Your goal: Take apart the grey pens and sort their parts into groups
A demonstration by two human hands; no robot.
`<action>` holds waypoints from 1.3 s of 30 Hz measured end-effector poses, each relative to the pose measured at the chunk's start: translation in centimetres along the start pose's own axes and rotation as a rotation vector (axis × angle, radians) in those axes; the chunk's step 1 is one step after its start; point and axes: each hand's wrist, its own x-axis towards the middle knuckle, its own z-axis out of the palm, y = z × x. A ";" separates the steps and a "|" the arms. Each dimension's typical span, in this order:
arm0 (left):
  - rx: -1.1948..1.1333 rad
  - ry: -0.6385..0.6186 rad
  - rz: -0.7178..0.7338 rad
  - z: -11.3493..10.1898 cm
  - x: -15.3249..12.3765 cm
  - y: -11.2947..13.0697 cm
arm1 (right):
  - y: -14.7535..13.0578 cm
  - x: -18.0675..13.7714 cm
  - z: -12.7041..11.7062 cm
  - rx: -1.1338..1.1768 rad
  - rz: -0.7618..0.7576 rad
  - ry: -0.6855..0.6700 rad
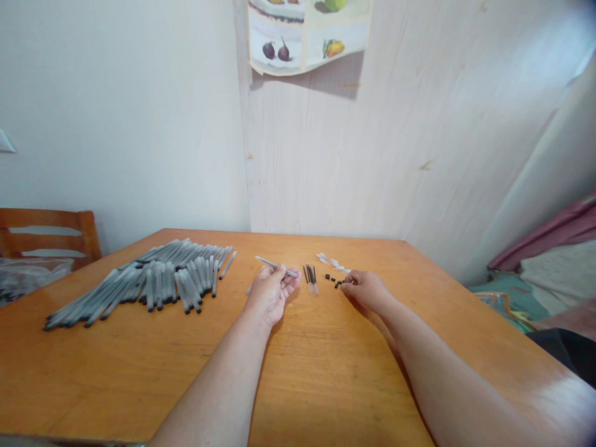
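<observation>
My left hand (270, 292) is closed on a pen barrel (277, 266), translucent grey, held slanting between thumb and fingers above the table. Part of another pale stick shows beneath that hand. Over on the right, my right hand (370, 290) has thumb and forefinger pinched at a small black pen plug (342, 283), mostly hidden by the fingertips. Several more loose black plugs (328, 276) lie just left of those fingertips. Between the hands lies a short row of dark ink refills (310, 277) with clear lower ends. Clear and white pen caps (328, 260) lie behind the plugs.
A large pile of grey pens with black ends (162, 273) covers the left part of the wooden table (298, 385). A chair (51, 233) stands beyond the left edge. Behind is a wall with a fruit poster (305, 37). Folded cloth (559, 267) lies at the right.
</observation>
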 end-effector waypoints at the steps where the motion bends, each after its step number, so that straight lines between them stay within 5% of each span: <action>1: 0.000 -0.002 -0.001 0.0 0.0 0.0 | 0.0 0.0 0.0 -0.004 0.003 -0.008; 18: 0.015 -0.012 0.000 -0.1 0.0 -0.1 | 0.7 0.3 0.1 0.013 0.023 -0.037; 24: 0.025 -0.009 -0.002 0.0 0.0 -0.1 | 0.2 0.4 -1.0 0.027 0.001 0.104; 39: 0.098 -0.035 -0.032 0.4 -0.3 -0.7 | -7.5 -3.8 1.1 0.420 -0.334 0.055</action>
